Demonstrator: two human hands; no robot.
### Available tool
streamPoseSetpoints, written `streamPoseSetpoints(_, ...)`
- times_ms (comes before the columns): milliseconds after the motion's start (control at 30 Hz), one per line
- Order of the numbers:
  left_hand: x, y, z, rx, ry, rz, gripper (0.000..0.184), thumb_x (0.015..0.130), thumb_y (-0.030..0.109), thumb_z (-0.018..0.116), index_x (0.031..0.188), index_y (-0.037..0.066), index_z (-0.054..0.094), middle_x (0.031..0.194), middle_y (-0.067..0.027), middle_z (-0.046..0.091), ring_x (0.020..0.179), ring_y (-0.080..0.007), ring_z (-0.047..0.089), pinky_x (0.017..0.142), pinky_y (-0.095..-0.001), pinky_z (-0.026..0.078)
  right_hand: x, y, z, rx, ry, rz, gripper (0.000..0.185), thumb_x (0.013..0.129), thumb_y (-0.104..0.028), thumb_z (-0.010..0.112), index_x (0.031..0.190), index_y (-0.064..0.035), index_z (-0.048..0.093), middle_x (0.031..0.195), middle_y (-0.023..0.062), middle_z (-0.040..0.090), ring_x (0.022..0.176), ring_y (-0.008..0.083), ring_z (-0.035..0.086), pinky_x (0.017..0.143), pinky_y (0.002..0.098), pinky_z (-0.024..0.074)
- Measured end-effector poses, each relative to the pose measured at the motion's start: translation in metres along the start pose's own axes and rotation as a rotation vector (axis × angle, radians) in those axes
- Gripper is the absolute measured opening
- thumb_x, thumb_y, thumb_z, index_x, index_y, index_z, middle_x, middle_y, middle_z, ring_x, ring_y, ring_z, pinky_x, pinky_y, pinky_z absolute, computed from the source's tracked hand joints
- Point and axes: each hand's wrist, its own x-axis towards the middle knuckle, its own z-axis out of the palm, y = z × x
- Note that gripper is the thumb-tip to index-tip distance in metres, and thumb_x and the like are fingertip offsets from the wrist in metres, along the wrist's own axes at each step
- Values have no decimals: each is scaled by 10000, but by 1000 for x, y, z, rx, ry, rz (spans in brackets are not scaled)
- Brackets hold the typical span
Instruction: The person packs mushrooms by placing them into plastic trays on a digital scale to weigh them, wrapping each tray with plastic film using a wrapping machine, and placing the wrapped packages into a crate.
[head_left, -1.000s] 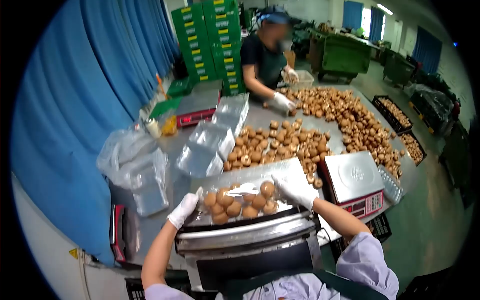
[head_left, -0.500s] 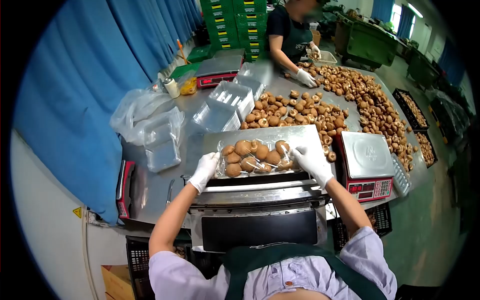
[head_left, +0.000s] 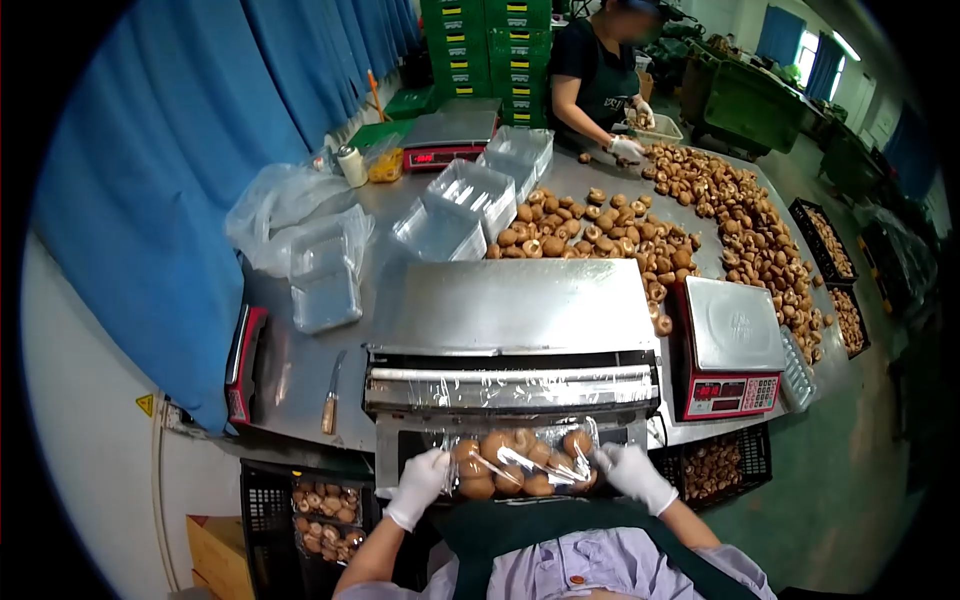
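Observation:
A clear film-wrapped pack of brown mushrooms (head_left: pixel 523 462) is held level over the dark plate at the front of the wrapping machine (head_left: pixel 510 385). My left hand (head_left: pixel 420 485), in a white glove, grips the pack's left end, fingers closed on the film. On the right end my right hand (head_left: pixel 636 476), gloved too, is closed on the film in the same way. Shiny film stretches over the machine's rollers just beyond the pack.
Loose mushrooms (head_left: pixel 600 235) lie behind the machine. A scale (head_left: pixel 735 335) stands right; stacked clear trays (head_left: pixel 465 200) and a knife (head_left: pixel 332 395) lie left. Across the table a co-worker (head_left: pixel 595 80) handles mushrooms. Crates with mushrooms (head_left: pixel 715 467) sit below the table edge.
Both my hands have drawn the wrapped pack from the machine's top toward my body, over the front plate. The co-worker's hands have shifted slightly among the mushrooms.

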Motion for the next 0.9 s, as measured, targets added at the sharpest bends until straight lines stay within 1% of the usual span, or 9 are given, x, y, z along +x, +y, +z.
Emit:
streamPoseSetpoints(133,-8,26,-31,33,253,-21,275,885,295,564,864,29,634,675,-174,624,647,-332,633,587,-380,486,-13,-36,-61,257,324,-23,306,881,-300,591,906,0,646,750,211,649,710,298,671,634,359,521)
streamPoseSetpoints(233,-44,26,-38,191,229,-25,247,886,306,537,896,77,629,699,-189,630,690,-365,635,619,-439,503,-37,-22,-61,124,266,-30,219,873,-179,591,912,32,631,704,135,643,647,172,637,586,319,492)
streamPoseSetpoints(267,-54,12,-32,313,147,-57,218,885,300,525,921,110,627,811,-223,632,735,-407,620,630,-476,498,-44,-16,-55,20,156,30,234,872,-180,594,898,51,618,676,140,631,617,184,631,566,332,488)
streamPoseSetpoints(300,-61,5,-23,435,-11,-41,204,890,240,529,937,75,640,826,-199,647,762,-350,642,656,-422,506,-45,13,-25,41,96,154,300,877,-291,571,896,0,642,696,232,620,664,386,633,598,419,511)
streamPoseSetpoints(333,-69,-2,-12,552,-171,-25,193,894,179,532,953,41,653,840,-176,662,790,-293,665,682,-367,513,-52,13,-5,-5,119,153,299,875,-282,562,875,8,638,711,247,615,701,399,631,618,437,506)
streamPoseSetpoints(400,-55,-126,73,-830,-399,-196,232,888,79,509,1075,4,624,1052,-119,656,970,-231,640,779,-344,521,-54,46,51,165,-54,-14,302,862,-245,586,1020,12,601,829,229,644,801,329,668,727,384,523)
streamPoseSetpoints(433,-52,-124,76,-511,-329,100,330,879,19,495,1197,-55,539,1185,-99,596,1093,-196,578,884,-325,496,-54,22,47,471,42,-122,268,872,-58,562,1129,17,580,962,123,649,903,158,613,804,293,477)
streamPoseSetpoints(467,-43,-112,76,-714,-351,72,344,888,24,488,1223,-51,517,1165,-124,605,1090,-190,576,928,-317,471,-39,47,66,809,-29,-41,248,878,-30,552,1119,20,580,963,52,634,878,176,614,818,283,489)
streamPoseSetpoints(900,-1,7,88,-562,-496,198,293,895,107,512,1159,-13,559,1129,-117,622,1040,-165,594,873,-328,494,-12,-53,-1,916,-101,-434,251,944,-140,459,1119,5,566,1104,110,598,1048,193,556,968,316,423)
